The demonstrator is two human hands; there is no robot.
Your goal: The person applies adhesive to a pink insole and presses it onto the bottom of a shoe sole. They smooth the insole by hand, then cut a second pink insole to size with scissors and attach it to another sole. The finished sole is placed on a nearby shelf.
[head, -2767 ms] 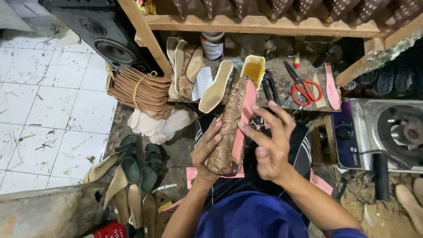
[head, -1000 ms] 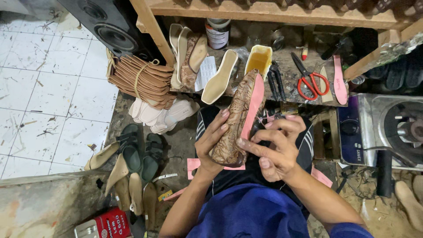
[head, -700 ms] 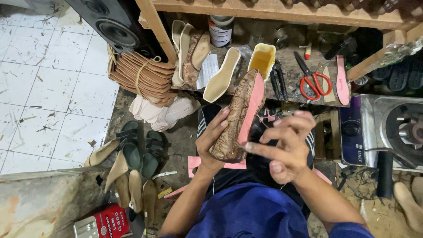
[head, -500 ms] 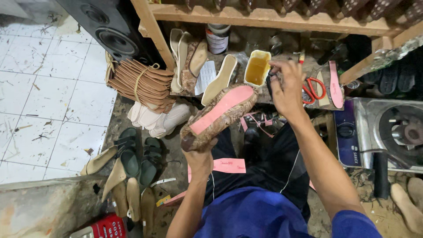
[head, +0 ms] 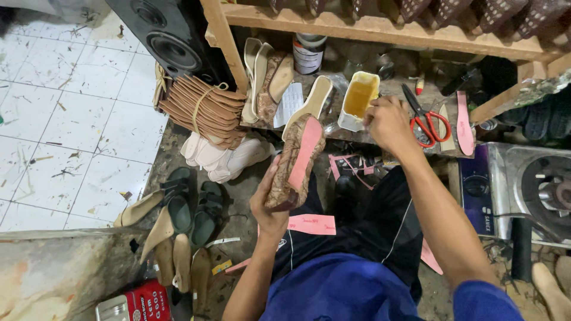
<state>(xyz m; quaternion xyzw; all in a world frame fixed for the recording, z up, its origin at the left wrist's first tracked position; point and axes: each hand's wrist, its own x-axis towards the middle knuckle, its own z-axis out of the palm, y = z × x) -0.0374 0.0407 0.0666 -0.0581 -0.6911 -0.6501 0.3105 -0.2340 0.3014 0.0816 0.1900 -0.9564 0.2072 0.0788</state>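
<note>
Gripping the shoe last [head: 295, 163] in the left hand [head: 269, 202], the right hand [head: 388, 122] has left it, fingers now curled at the glue tub [head: 358, 101] beyond.

Speaker: you see a black speaker [head: 169, 41] top left.
Insoles: a tied brown insole bundle [head: 199, 110] lies below it.
Scissors: red-handled scissors [head: 423, 119] rest on the bench.
Sandals: dark sandals [head: 193, 205] sit on the floor.

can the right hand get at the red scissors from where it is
Probably yes. The right hand is at the tub of yellow glue, and the red scissors lie just beside it on the same bench, uncovered, with nothing between them. The left hand holds the shoe sole.
</note>
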